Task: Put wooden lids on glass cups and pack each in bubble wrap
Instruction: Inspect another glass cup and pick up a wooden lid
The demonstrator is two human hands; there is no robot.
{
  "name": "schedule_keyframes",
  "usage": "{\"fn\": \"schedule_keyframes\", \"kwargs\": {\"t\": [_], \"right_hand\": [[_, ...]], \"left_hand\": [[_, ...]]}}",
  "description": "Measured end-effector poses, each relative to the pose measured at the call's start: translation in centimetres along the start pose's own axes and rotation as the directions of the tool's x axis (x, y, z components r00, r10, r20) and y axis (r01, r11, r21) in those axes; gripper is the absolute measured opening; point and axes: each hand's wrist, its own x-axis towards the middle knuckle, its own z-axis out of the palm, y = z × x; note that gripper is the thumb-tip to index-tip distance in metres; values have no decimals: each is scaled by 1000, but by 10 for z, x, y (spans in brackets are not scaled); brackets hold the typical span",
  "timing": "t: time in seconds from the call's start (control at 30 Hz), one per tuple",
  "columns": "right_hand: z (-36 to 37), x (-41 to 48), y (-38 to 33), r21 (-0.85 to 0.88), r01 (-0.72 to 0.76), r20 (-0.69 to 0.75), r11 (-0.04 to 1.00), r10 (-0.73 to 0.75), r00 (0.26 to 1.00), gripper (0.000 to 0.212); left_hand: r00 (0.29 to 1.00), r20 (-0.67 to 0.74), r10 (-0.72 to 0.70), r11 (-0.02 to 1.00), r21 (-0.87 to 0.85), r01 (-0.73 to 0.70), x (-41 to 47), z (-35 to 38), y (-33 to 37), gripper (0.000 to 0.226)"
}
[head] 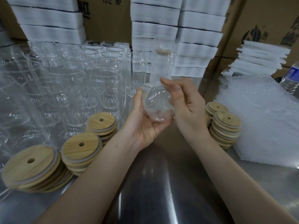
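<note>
My left hand [144,125] grips a clear glass cup [159,105] from below and the left. The cup is tilted, with its round base facing me and no lid on it. My right hand [186,104] is at the cup's right side, thumb and forefinger curled against its upper edge. Wooden lids with a centre hole lie in stacks at the left [32,167], [80,149], [102,123] and at the right [225,126]. Behind my hands a lidded cup in bubble wrap [161,65] stands upright. A pile of bubble wrap [262,120] lies at the right.
Several bare glass cups [77,81] crowd the left half of the steel table [161,183]. White foam boxes [153,25] and cardboard cartons are stacked along the back. White foam sheets [258,57] and a water bottle [291,78] stand at the far right.
</note>
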Motion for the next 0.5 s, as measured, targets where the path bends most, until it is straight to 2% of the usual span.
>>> {"fn": "schedule_keyframes", "kwargs": {"t": [0.17, 0.27, 0.3, 0.37, 0.43, 0.5], "right_hand": [[-3, 4, 2, 88, -67, -21, 994, 69, 997, 25], [-12, 13, 8, 42, -220, -125, 975, 223, 967, 25], [-17, 16, 12, -17, -284, -163, 959, 278, 947, 26], [-29, 22, 19, -253, -358, -168, 899, 324, 931, 34], [-40, 25, 21, -529, -336, -74, 779, 353, 933, 39], [-45, 26, 20, -682, -304, 23, 665, 435, 900, 39]], "left_hand": [[999, -37, -4, 996, 92, 8, 3, -4, 2, 79], [994, -104, 37, 970, 244, -11, 3, -4, 0, 77], [990, -128, 64, 952, 304, -22, 3, -4, -1, 73], [975, -168, 142, 907, 416, -60, 2, -4, -1, 58], [950, -194, 244, 855, 505, -117, 1, -3, -2, 53], [916, -195, 350, 791, 585, -177, 2, -3, -3, 63]]}}
